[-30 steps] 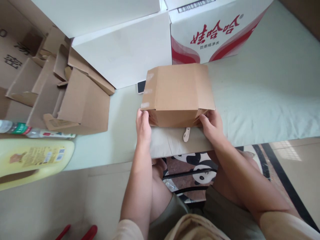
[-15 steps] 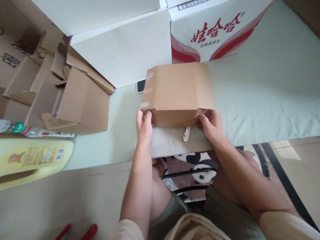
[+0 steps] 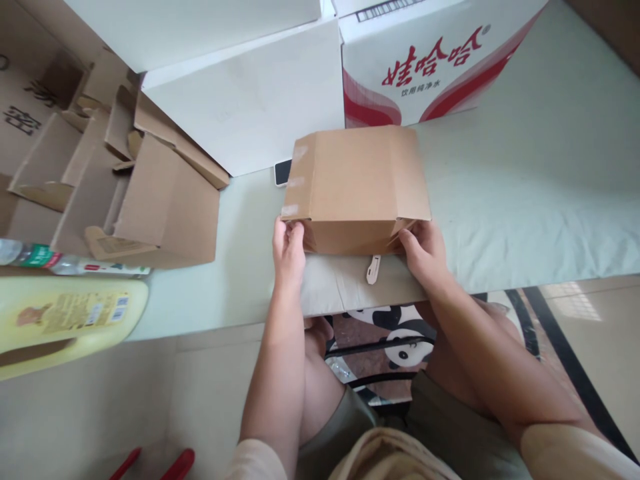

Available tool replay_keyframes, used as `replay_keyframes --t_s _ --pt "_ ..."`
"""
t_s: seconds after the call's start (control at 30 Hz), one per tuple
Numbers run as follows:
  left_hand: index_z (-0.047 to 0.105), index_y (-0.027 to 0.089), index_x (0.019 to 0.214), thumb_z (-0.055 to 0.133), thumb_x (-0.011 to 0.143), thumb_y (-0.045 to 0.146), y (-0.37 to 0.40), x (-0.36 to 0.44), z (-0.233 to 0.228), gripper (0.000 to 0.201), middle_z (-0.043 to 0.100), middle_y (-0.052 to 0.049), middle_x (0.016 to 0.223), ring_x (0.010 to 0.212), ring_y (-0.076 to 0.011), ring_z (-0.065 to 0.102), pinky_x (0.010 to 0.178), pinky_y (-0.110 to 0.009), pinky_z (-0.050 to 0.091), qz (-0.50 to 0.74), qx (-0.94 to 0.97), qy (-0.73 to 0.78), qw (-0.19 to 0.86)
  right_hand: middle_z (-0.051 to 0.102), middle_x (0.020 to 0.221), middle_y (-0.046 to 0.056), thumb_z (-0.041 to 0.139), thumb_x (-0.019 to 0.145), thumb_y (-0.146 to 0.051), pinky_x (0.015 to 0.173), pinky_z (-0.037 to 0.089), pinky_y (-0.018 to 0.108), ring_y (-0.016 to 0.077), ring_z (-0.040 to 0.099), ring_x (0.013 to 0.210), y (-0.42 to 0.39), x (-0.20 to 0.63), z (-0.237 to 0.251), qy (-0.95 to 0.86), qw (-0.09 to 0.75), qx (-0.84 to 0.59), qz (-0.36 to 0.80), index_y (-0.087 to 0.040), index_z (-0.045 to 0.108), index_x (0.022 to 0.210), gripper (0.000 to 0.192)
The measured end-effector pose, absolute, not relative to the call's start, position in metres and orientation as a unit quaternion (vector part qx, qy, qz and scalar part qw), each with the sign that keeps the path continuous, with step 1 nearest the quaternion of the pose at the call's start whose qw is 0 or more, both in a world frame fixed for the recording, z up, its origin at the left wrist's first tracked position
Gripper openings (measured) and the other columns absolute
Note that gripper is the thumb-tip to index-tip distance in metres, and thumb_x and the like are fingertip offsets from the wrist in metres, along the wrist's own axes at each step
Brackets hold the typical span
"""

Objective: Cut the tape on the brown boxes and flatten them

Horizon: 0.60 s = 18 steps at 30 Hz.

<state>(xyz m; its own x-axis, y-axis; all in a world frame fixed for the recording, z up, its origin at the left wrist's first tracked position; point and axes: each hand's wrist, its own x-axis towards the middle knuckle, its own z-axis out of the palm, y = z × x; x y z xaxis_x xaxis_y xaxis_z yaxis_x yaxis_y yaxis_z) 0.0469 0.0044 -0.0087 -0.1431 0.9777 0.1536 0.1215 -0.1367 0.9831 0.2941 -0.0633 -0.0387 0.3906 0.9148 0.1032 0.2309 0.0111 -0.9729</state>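
Honestly, nothing's budged: your left grip and right grip still pinch that brown rectangular cardboard box between them, steadying it.

From where I stand, a pale green cloth covers the desk. Along the back sits a plain white carton, another white carton resting on top, and just beside them a white box with red lettering and sweeping red curves. A dark-screened device lies near the plain carton's foot. Over at the far left, open brown cartons crowd together; next to them are a clear bottle with a green and red label and a yellow jug. Below, I see panda-patterned fabric, black bars and, on the tiled floor, two red objects, hard to identify.
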Motion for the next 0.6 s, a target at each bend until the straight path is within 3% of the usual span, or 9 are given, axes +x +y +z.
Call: replay_keyframes --t_s 0.13,0.37,0.6 --pt "0.067 0.025 0.111 0.069 0.09 0.063 0.0044 0.0464 -0.0091 0.044 0.076 -0.006 0.112 0.115 -0.0248 0.071 0.109 -0.04 0.054 0.541 0.525 0.528 0.392 0.064 0.083 0.002 0.062 0.085 -0.038 0.081 0.052 0.044 0.0262 0.064 0.085 -0.0633 0.2921 -0.0346 -0.434 0.556 -0.632 0.32 -0.027 0.054 0.093 0.016" --pt "0.066 0.026 0.122 0.067 0.092 0.061 0.004 0.0458 -0.0102 0.046 0.074 -0.007 0.128 0.129 -0.0262 0.067 0.114 -0.04 0.051 0.533 0.537 0.517 0.401 0.062 0.081 0.002 0.062 0.085 -0.037 0.081 0.052 0.044 0.0268 0.064 0.084 -0.063 0.2909 -0.032 -0.434 0.556 -0.626 0.333 -0.028 0.054 0.093 0.014" --pt "0.067 0.026 0.125 0.071 0.089 0.059 0.0051 0.0463 -0.012 0.05 0.076 -0.008 0.123 0.12 -0.0252 0.071 0.108 -0.039 0.055 0.54 0.52 0.522 0.407 0.063 0.083 0.002 0.06 0.088 -0.039 0.08 0.054 0.044 0.0251 0.063 0.08 -0.0636 0.2928 -0.0362 -0.453 0.549 -0.621 0.327 -0.026 0.056 0.097 0.016"
